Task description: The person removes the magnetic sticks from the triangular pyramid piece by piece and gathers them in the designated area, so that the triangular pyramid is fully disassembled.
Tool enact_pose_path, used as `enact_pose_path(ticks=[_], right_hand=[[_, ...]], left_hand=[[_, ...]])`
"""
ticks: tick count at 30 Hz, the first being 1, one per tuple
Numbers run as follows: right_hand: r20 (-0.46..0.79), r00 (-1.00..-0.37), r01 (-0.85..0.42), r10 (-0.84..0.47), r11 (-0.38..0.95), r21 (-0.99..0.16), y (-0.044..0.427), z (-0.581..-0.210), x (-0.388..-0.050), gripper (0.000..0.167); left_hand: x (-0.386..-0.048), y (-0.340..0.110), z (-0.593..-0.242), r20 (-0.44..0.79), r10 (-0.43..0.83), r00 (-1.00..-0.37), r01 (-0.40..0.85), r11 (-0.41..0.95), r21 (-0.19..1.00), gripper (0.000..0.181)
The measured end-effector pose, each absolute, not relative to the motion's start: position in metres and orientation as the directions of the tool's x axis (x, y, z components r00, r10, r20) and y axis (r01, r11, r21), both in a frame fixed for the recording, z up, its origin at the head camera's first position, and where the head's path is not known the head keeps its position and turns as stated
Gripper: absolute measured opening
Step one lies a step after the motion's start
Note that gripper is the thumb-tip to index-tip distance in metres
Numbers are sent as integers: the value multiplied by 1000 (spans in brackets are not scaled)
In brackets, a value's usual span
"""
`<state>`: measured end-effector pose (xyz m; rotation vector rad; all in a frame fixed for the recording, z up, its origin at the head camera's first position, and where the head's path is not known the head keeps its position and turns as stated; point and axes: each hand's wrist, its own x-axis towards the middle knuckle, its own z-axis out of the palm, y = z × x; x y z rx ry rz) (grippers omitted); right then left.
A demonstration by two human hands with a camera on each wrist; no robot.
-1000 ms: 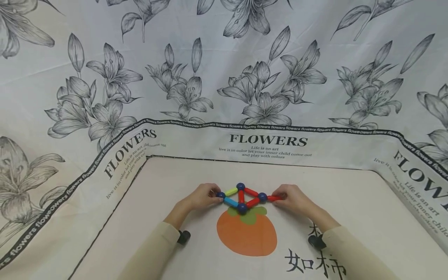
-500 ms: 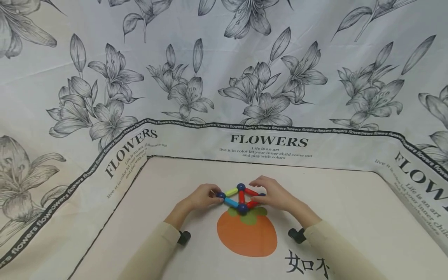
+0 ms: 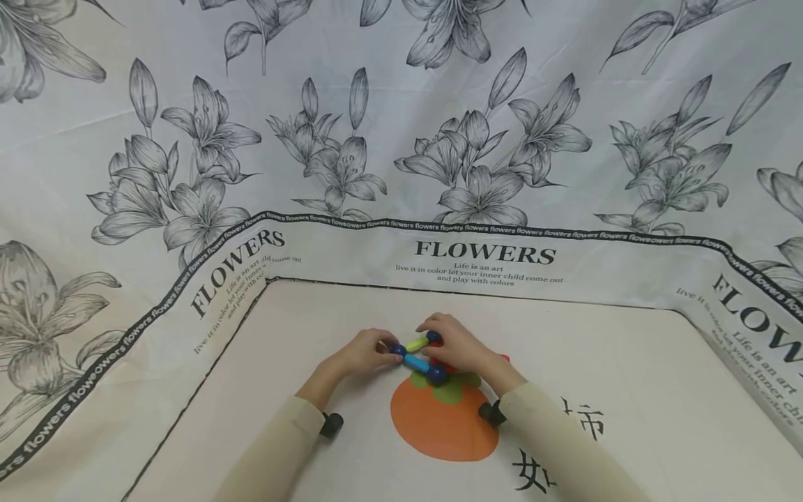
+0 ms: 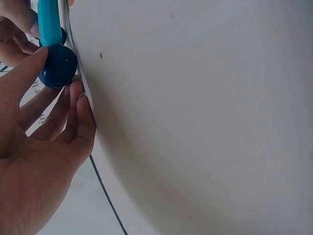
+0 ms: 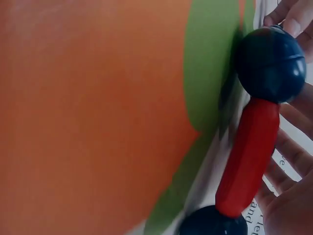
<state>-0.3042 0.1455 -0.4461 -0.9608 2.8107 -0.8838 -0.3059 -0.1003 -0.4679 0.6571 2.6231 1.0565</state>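
Blue balls and coloured rods form a flat frame of two joined triangles on the table. At its left corner my left hand pinches a blue ball between thumb and fingers. A light-blue rod runs from there to the front ball, and a yellow rod to the back ball. My right hand reaches over the frame, fingers apart around the back ball; firm contact is not visible. It hides much of the right half. A red rod shows close to its fingers.
The white table cover bears a printed orange persimmon and black characters. A flower-printed cloth surrounds the table's back and sides. Dark wrist devices sit at both sleeves.
My right hand has left the red rod at the frame's right end and moved left over the frame to the back ball. The left hand keeps its hold on the left ball.
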Motion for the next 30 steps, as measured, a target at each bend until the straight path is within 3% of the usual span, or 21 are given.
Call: enact_pose_path(ticks=[13, 24, 30], right_hand=[[83, -821, -507, -565, 656, -559, 125, -459, -318, 16], [82, -905, -391, -417, 744, -542, 115, -460, -321, 13], [52, -915, -353, -399, 734, -581, 118, -462, -320, 16]], left_hand=[[-307, -101, -469, -30, 515, -857, 349, 621, 702, 28], [-304, -102, -465, -44, 522, -852, 349, 627, 697, 28], [-304, -102, -468, -51, 527, -848, 348, 628, 696, 28]])
